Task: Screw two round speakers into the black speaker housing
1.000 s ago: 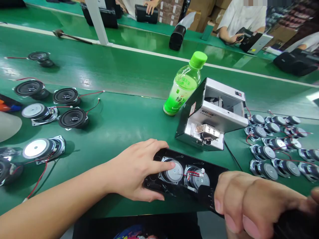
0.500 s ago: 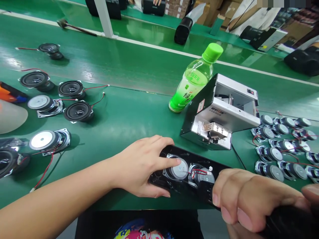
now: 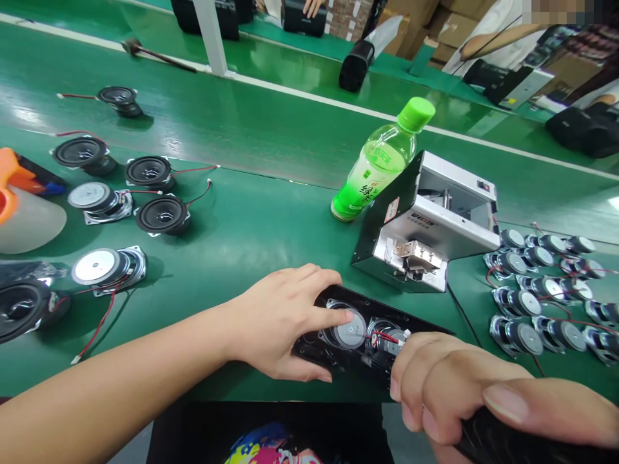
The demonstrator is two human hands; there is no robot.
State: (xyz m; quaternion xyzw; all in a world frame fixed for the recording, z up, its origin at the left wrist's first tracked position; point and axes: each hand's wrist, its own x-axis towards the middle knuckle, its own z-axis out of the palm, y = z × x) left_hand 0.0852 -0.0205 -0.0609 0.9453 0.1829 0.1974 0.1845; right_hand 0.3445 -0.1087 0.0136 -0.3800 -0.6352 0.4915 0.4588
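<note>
**Left hand:** The left hand [image 3: 285,322] is spanning the speaker panel [image 3: 309,345], with the thumb [image 3: 336,316] pressing on the left driver [image 3: 351,332] and the fingers curving over the panel's far edge.

**Right hand:** The right hand [image 3: 445,380] is wrapping around a black handle [image 3: 527,435] and hovering at the panel's right end, partly covering the right driver [image 3: 384,345]. Red and black wires [image 3: 387,336] are running across that driver.

**Grip:** The left hand is clamping the panel between thumb and fingers. The right hand's fingers are closed tight around the handle.

**Panel:** It is lying flat on the green bench [image 3: 232,258], near the front edge, with both drivers seated in it. It is just beside the silver machine [image 3: 425,219].

**Bench, left:** Loose speakers [image 3: 162,216] are sitting apart, with red wires trailing from them.

**Bench, right:** Rows of speakers [image 3: 536,299] are standing close together.

**Bench, middle:** A green-capped bottle [image 3: 374,171] is standing against the machine.

**Beyond:** Co-workers are handling black speaker boxes [image 3: 304,18] at the next bench, one hand [image 3: 312,6] resting on a box.
</note>
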